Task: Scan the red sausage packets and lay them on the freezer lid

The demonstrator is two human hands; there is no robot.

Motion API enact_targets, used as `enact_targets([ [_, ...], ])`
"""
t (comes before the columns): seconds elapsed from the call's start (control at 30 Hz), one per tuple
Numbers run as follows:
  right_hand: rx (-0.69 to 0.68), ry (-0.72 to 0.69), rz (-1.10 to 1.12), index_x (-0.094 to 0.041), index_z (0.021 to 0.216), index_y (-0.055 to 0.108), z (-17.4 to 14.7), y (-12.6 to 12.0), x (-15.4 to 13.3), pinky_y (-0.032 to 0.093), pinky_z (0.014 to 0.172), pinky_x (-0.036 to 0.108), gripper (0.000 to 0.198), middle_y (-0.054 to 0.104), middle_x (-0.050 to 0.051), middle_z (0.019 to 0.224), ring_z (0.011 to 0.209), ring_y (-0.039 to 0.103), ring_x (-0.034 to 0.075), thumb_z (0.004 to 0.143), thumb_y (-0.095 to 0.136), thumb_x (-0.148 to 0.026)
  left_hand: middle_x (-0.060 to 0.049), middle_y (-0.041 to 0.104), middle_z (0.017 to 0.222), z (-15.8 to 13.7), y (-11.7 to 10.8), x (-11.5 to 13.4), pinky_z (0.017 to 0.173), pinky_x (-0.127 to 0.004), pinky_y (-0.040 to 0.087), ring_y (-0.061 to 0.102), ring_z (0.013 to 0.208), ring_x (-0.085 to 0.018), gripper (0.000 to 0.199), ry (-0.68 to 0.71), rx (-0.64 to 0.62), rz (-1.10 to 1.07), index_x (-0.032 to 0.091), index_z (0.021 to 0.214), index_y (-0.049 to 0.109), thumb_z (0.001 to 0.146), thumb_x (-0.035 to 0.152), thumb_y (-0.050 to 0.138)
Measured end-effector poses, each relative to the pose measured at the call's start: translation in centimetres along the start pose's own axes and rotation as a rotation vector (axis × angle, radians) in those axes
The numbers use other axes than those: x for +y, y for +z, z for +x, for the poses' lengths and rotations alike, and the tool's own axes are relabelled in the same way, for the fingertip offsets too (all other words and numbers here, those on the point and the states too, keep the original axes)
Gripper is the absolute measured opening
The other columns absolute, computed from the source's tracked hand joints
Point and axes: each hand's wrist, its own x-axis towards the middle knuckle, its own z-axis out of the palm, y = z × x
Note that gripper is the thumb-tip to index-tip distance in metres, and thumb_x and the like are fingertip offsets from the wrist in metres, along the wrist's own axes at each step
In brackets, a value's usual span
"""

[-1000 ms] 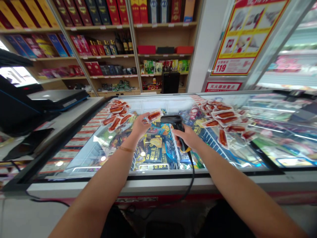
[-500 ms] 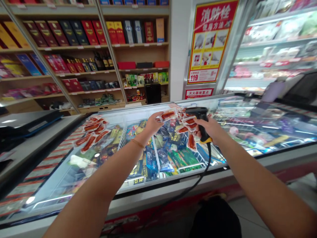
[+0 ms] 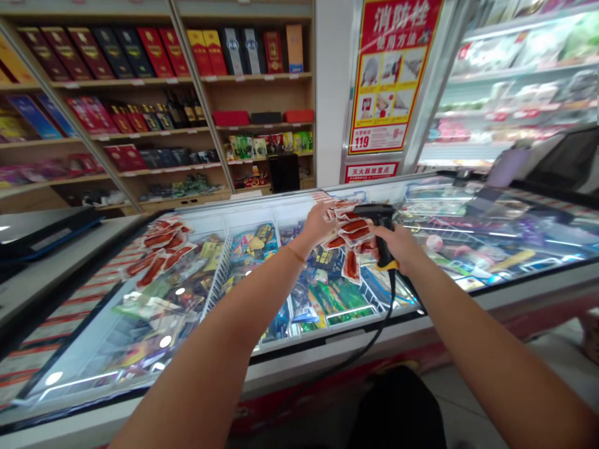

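Observation:
My right hand (image 3: 401,247) is wrapped round the grip of a black and yellow barcode scanner (image 3: 384,232), its head pointing left and its cable hanging down. Beside the scanner, several clear packets of reddish sausages (image 3: 354,229) lie in a loose heap over the freezer's glass top. At the heap's left side is my left hand (image 3: 320,223), fingers closed at the edge of a sausage packet (image 3: 333,214); the fingertips are partly hidden. A second heap of sausage packets (image 3: 161,246) rests on the glass farther left.
The chest freezer (image 3: 327,340) holds bagged goods in wire baskets under its glass. A counter with a dark flat device (image 3: 47,234) stands at left. Shelves of boxed goods (image 3: 154,53), a red fire-hydrant poster (image 3: 390,75) and a lit display fridge (image 3: 519,81) stand behind.
My left hand has moved right to the heap beside the scanner, and the packet it held apart now merges with that heap. The right hand still grips the scanner. The view has shifted slightly.

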Motion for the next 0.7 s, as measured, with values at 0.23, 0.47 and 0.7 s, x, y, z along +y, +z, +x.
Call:
enact_targets([
  [0.23, -0.152, -0.004, -0.023, -0.019, 0.074, 0.050, -0.5, 6.8, 0.5, 0.040, 0.032, 0.023, 0.020, 0.055, -0.003, 0.047, 0.034, 0.052, 0.013, 0.078, 0.068, -0.027, -0.018, 0.054, 0.139, -7.8, -10.9, -5.8, 0.114, -0.042, 0.032, 0.046, 0.133, -0.030, 0.059, -0.310, 0.069, 0.295, 0.010, 0.134, 0.054, 0.077, 0.020, 0.063],
  [0.47, -0.314, 0.014, -0.019, -0.019, 0.079, 0.052, -2.4, 16.6, 0.9, 0.040, 0.032, 0.022, 0.013, 0.054, -0.004, 0.046, 0.033, 0.050, 0.012, 0.081, 0.064, -0.022, -0.022, 0.051, 0.138, -14.1, -23.3, -11.7, 0.103, -0.056, 0.036, 0.045, 0.129, -0.042, 0.064, -0.674, 0.263, 0.647, 0.017, 0.134, 0.051, 0.075, 0.035, 0.067],
  [0.7, -0.390, 0.074, 0.051, -0.020, 0.079, 0.050, -3.9, 21.3, 5.1, 0.037, 0.031, 0.022, 0.012, 0.051, -0.005, 0.045, 0.031, 0.047, 0.011, 0.082, 0.061, -0.022, -0.026, 0.050, 0.137, -18.2, -29.9, -14.8, 0.101, -0.059, 0.035, 0.044, 0.129, -0.043, 0.060, -0.907, 0.406, 0.681, 0.013, 0.133, 0.051, 0.082, 0.045, 0.059],
])
